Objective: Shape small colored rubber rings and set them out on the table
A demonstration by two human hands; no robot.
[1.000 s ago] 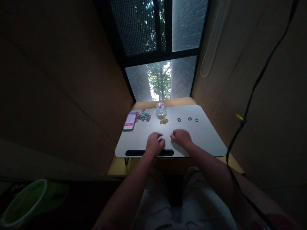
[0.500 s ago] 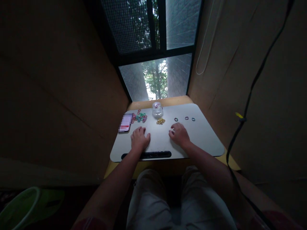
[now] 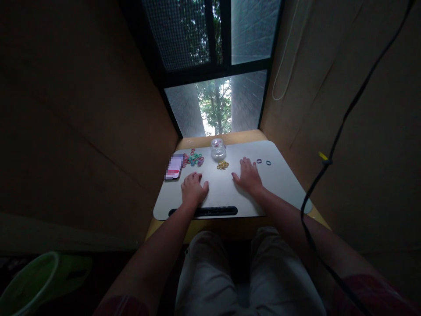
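My left hand (image 3: pixel 194 188) rests on the white board (image 3: pixel 217 193), fingers apart and holding nothing. Over the right part of the board my right hand (image 3: pixel 249 174) lies with its fingers spread, its fingertips where a dark ring lay; that ring is hidden. Just beyond its fingers are a purplish ring (image 3: pixel 259 161) and a dark green ring (image 3: pixel 269 163). A small heap of yellow rings (image 3: pixel 222 165) sits between the hands, in front of a clear jar (image 3: pixel 218 149). Pink, green and purple rings (image 3: pixel 196 159) are scattered at the back left.
A phone (image 3: pixel 174 167) lies at the board's left edge. A black slot (image 3: pixel 216 211) runs along the front edge. A dark cable (image 3: pixel 340 131) hangs at the right, crossing my right arm. On the floor at left is a green basket (image 3: pixel 54 281).
My right hand has reached forward and spread its fingers, covering the leftmost of the three separate rings. My left hand has stayed in place. The view has shifted slightly.
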